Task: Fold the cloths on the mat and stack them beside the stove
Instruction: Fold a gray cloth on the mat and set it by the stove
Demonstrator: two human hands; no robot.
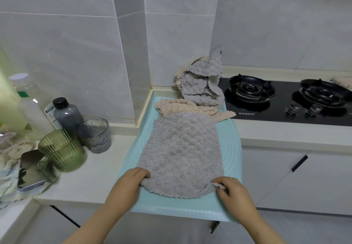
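One grey cloth (181, 152), both near corners held

It lies flat on the mint mat (231, 148). Your left hand (131, 181) curls its fingers over the near-left corner; your right hand (233, 193) pinches the near-right corner. One beige cloth (182, 107) behind it; mixed cloth heap (200, 83) beside the two-burner stove (266, 110)

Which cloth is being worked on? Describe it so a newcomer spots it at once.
Left of the black stove, a pale blue mat covers the counter. The grey cloth lies on it, near corners held by the left hand and right hand. Unlike the crumpled pile behind, it is spread flat.
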